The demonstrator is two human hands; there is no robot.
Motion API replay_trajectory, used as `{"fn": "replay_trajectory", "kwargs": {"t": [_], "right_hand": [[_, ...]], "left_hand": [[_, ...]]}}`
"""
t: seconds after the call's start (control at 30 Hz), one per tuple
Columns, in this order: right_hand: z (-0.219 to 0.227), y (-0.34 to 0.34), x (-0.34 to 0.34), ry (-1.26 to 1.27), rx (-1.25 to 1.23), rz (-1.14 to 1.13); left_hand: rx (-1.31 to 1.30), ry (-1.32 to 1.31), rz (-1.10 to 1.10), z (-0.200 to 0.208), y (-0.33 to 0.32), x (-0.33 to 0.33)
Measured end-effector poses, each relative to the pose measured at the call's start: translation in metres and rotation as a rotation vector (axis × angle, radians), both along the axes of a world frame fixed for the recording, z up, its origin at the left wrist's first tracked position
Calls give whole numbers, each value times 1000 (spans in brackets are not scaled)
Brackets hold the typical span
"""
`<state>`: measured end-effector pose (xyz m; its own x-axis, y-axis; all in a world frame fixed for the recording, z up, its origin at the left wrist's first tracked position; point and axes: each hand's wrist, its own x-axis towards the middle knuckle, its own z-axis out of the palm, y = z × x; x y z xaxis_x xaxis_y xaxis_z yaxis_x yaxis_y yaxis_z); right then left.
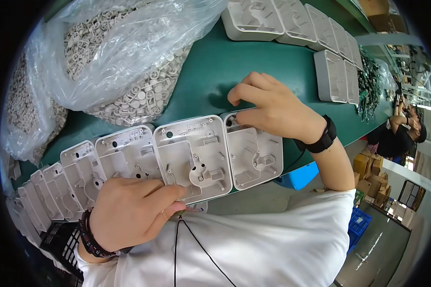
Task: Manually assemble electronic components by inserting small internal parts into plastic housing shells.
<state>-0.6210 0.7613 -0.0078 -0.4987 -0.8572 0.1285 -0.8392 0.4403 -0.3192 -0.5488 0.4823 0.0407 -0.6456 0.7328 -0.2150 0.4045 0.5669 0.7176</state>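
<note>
A row of pale grey open plastic housings runs along the front edge of the green table. My left hand is closed on the front wall of one housing, fingers inside its rim and thumb on the near side. My right hand bends over the back left corner of the rightmost housing. Its thumb reaches inside that corner beside a dark round hole, and a curled finger hangs just beyond the back wall. Whether a small part is under the thumb is hidden. Moulded posts and ribs show inside the housings.
Clear plastic bags of small grey plastic parts lie at the back left. More housings stand at the back right, near a dark green heap. A blue bin sits below the table edge. A person is farther right.
</note>
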Motion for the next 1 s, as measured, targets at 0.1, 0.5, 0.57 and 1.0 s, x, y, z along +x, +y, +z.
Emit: {"fn": "replay_trajectory", "kwargs": {"t": [0.1, 0.5, 0.57, 1.0], "right_hand": [[-13, 0, -4, -102, -42, 27], [28, 12, -2, -137, -24, -52], [54, -3, 3, -99, -56, -109], [56, -104, 68, -79, -389, 99]], "left_hand": [[4, -12, -1, -4, 3, -4], [178, -40, 52, -3, -19, -9], [270, -273, 121, -6, -21, -9], [655, -437, 69, -28, -21, 18]]}}
